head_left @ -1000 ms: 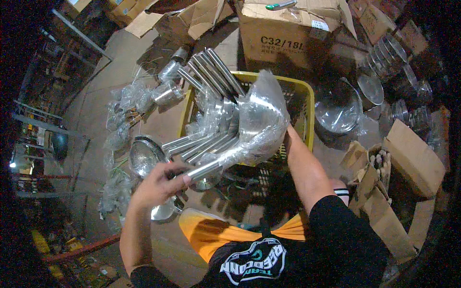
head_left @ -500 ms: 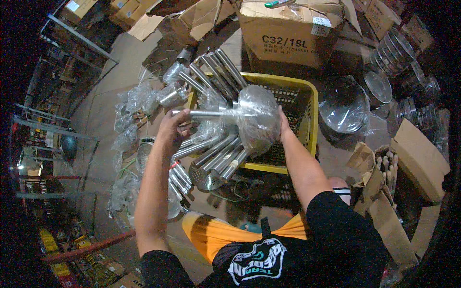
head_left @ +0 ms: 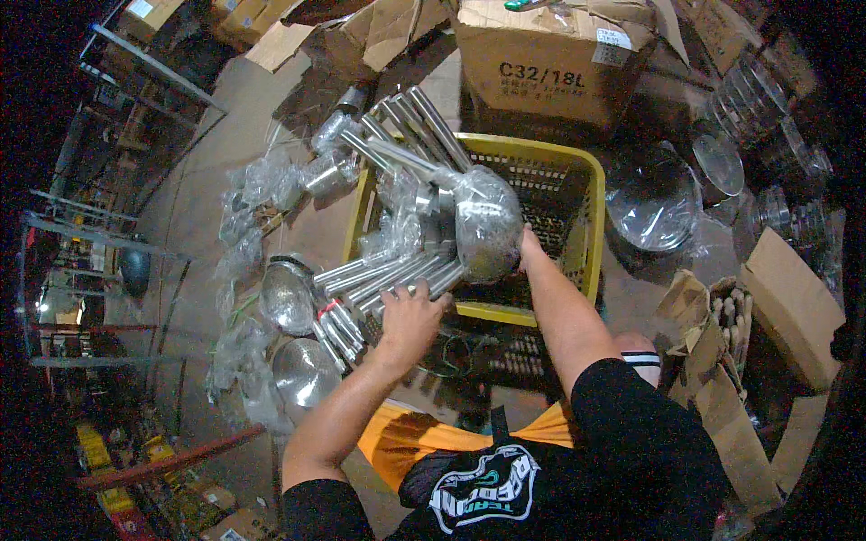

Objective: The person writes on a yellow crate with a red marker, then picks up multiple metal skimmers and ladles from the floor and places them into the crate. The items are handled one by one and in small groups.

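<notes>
A large steel ladle (head_left: 488, 225) wrapped in clear plastic lies over the left side of a yellow plastic basket (head_left: 591, 216), its handle pointing up and left. My right hand (head_left: 529, 251) grips the bowl at its right edge; most of its fingers are hidden behind it. Below, my left hand (head_left: 413, 317) rests with spread fingers on a row of steel tube handles (head_left: 383, 281), whose other ends run under the plastic. More tube handles (head_left: 424, 122) stick out past the basket's far left corner.
Plastic-wrapped steel pieces (head_left: 271, 185) and round strainers (head_left: 289, 298) lie on the floor at left. A large cardboard box (head_left: 550, 77) stands beyond the basket. Round wrapped metalware (head_left: 654, 203) and an opened carton (head_left: 780, 307) are at right.
My left hand has let go of the ladle's handle and moved down and right onto the lower handles. The ladle's handle has swung from pointing left to up-left.
</notes>
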Motion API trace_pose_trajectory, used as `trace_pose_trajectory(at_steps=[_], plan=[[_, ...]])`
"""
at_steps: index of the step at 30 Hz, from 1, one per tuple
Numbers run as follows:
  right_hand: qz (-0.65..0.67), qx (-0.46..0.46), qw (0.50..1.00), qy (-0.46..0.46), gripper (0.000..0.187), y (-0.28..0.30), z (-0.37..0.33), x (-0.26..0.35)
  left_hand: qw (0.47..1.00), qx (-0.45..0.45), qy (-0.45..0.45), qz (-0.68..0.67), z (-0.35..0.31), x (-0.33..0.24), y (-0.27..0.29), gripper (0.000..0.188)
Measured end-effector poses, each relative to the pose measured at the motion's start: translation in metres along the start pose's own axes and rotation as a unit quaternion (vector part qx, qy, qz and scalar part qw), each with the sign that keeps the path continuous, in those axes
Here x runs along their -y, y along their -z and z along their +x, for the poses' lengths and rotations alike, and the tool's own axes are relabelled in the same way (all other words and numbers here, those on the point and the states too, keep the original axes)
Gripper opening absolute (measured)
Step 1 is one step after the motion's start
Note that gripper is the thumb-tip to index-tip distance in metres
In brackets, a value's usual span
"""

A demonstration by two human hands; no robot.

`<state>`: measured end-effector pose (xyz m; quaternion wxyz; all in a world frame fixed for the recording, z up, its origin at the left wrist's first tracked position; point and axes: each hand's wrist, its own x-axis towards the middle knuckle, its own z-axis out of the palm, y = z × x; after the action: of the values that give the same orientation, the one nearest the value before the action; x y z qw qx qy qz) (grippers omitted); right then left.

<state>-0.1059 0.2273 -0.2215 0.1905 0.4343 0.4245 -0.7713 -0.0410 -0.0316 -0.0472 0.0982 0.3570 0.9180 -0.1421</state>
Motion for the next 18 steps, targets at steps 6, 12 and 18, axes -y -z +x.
trace_pose_trajectory(at_steps=[6, 12, 18], plan=[[-0.018, -0.006, 0.989, 0.144, 0.076, -0.004, 0.044, -0.016, 0.997, 0.033, -0.042, -0.059, 0.014, 0.032, 0.01, 0.036], [-0.388, -0.157, 0.806, 0.418, 0.079, -0.01, 0.065, -0.006, 0.995, -0.051, -0.017, -0.085, 0.011, 0.033, 0.008, 0.041], [-0.559, -0.076, 0.683, 0.464, 0.045, 0.007, 0.103, 0.034, 0.985, -0.022, 0.008, -0.172, 0.022, 0.035, 0.002, 0.023]])
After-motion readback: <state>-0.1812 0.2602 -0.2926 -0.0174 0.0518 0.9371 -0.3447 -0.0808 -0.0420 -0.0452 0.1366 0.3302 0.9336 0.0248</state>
